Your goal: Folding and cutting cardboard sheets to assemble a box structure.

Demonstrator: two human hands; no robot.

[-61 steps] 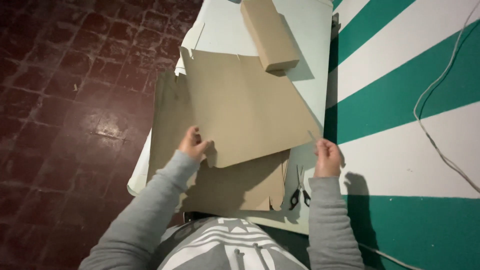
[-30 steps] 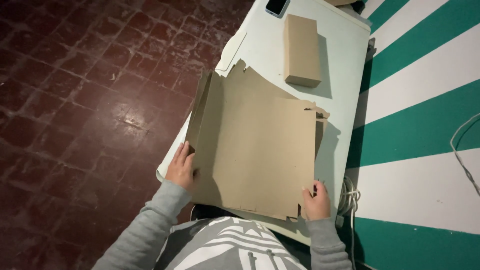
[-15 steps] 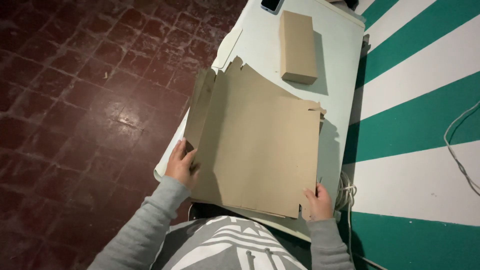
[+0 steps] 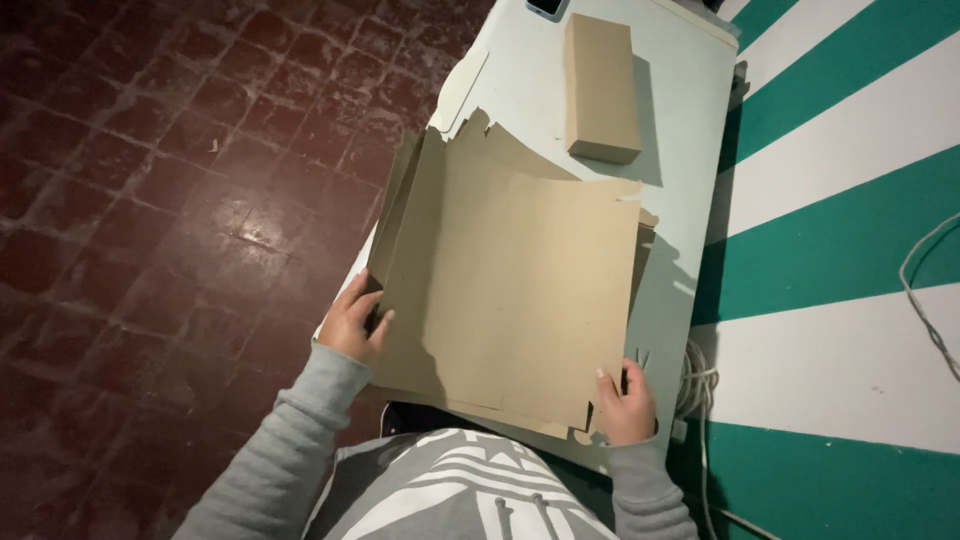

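2 bare hands hold a stack of brown cardboard sheets (image 4: pixel 510 290) over the near end of a pale tabletop (image 4: pixel 690 130). The left hand (image 4: pixel 352 322) has its grip closed on the stack's left edge, fingers curled over the top sheet and thumb against the side. The right hand (image 4: pixel 626 402) pinches the lower right corner, thumb on top and fingers tucked under the sheets. The stack is uneven: the top sheet is large and nearly square, while ragged, torn edges of the lower sheets stick out at the upper left and along the bottom. Beyond the stack, well apart from both hands, a long brown cardboard box (image 4: pixel 600 85) lies flat on the tabletop, and a dark phone (image 4: pixel 545 8) sits at the far edge, partly cut off. A coil of white cable (image 4: pixel 695 385) hangs just beside the right hand, against a green and white striped surface (image 4: pixel 840 240). Dark red floor tiles (image 4: pixel 170 180) fill the left side.
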